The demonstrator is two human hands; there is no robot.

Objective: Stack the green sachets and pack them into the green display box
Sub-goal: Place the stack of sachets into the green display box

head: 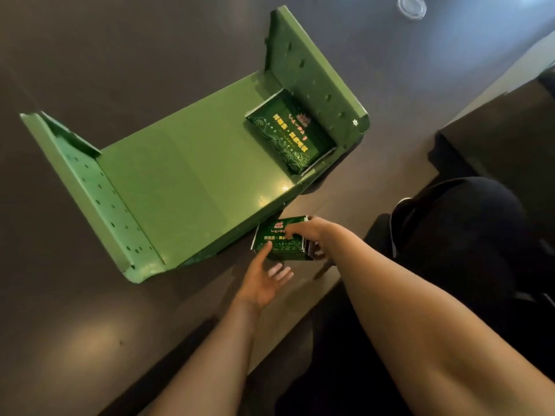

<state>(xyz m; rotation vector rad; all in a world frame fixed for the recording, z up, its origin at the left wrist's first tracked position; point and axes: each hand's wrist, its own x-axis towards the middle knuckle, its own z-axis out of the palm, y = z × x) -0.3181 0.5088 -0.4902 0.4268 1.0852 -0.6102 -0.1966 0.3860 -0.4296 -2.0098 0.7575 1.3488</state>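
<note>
R hand (306, 231) fingers grip sachet stack (277, 244) (by box (186, 181)); L hand (264, 280) fingers relaxed, touching it

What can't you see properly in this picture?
- Head view: how many sachets are in the held stack; the right hand covers it.
- The printing on the packed sachets in the green display box is too small and blurred to read.
- The clear round thing is cut off by the top edge.
- The left hand hides the stack's near edge.

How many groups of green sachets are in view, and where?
2: one stack of sachets inside the green display box at its right end, another stack between both hands at the table edge. Individual sachets can't be counted.
</note>
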